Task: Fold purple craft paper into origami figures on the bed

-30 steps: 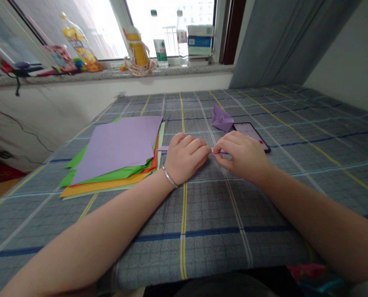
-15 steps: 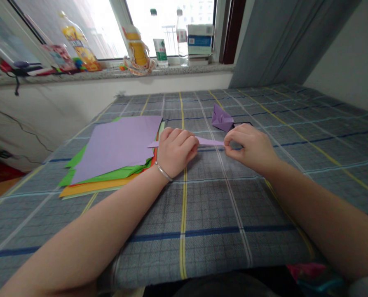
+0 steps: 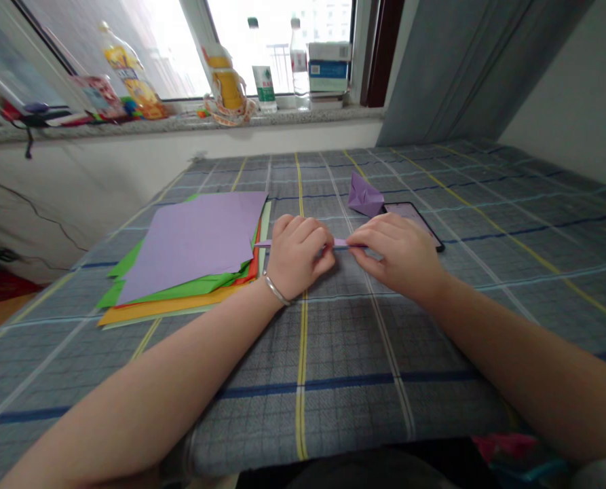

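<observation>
A narrow folded purple paper strip (image 3: 340,243) lies across the checked cloth between my two hands. My left hand (image 3: 298,257), with a silver bracelet at the wrist, has its fingers curled down onto the strip's left part; a short end pokes out to the left. My right hand (image 3: 397,252) pinches the strip's right part against the cloth. Most of the strip is hidden under my fingers.
A stack of coloured paper sheets (image 3: 191,251), purple on top, lies left of my hands. A folded purple paper figure (image 3: 364,195) and a dark phone (image 3: 417,221) lie behind my right hand. Bottles and boxes line the windowsill (image 3: 180,122). A grey curtain hangs at the right.
Half a second ago my right hand held the strip stretched out and slightly raised. Now both hands have come closer together and lowered the strip onto the cloth.
</observation>
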Demonstrator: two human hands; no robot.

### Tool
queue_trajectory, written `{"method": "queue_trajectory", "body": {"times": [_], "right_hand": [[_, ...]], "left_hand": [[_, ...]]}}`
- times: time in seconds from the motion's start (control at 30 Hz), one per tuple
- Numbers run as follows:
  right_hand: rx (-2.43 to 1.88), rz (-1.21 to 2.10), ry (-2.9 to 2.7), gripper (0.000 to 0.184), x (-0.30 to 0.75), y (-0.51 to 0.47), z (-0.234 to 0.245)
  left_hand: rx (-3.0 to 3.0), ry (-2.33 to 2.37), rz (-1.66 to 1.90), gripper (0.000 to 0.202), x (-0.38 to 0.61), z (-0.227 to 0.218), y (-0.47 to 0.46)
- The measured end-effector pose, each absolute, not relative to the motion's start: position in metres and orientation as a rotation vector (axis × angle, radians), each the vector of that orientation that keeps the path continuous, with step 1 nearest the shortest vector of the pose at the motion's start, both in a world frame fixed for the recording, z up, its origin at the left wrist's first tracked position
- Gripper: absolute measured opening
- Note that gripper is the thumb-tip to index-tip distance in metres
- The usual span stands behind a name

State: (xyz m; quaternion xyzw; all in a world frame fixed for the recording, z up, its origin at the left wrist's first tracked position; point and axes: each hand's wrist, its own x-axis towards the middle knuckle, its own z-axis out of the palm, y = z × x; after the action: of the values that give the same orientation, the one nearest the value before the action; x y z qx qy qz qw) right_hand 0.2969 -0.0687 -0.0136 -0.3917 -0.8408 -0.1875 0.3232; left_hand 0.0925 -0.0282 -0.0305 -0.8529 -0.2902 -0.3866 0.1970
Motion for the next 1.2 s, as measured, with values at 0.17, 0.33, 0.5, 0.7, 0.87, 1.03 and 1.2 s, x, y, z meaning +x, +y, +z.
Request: {"method": "queue_trajectory", "body": {"times": [0.17, 0.33, 0.5, 0.7, 0.87, 1.03, 1.2], "right_hand": [[-0.942, -0.545, -2.208, 0.017, 0.293, -0.068, -0.020], [-0.937, -0.495, -2.220, 0.017, 0.299, -0.068, -0.018], [-0.985, -0.448, -2.206, 0.016, 0.305, -0.066, -0.016], [-1.046, -0.435, -2.137, 0.016, 0.315, -0.064, -0.012], [-1.111, -0.412, -2.071, 0.016, 0.321, -0.063, -0.009], [-1.165, -0.398, -2.009, 0.016, 0.329, -0.057, -0.010], [-1.179, -0.375, -1.954, 0.014, 0.342, -0.047, -0.014]], "left_hand": [[-2.417, -0.784, -1.073, 0.005, 0.097, -0.030, -0.032], [-2.476, -0.870, -1.019, 0.006, 0.096, -0.028, -0.031], [-2.498, -0.945, -0.968, 0.007, 0.093, -0.027, -0.029], [-2.447, -1.054, -0.954, 0.008, 0.083, -0.029, -0.017], [-2.423, -1.063, -0.929, 0.008, 0.076, -0.030, -0.009], [-2.436, -1.125, -0.920, 0.009, 0.072, -0.032, -0.003], [-2.435, -1.155, -0.865, 0.010, 0.067, -0.031, 0.001]]}}
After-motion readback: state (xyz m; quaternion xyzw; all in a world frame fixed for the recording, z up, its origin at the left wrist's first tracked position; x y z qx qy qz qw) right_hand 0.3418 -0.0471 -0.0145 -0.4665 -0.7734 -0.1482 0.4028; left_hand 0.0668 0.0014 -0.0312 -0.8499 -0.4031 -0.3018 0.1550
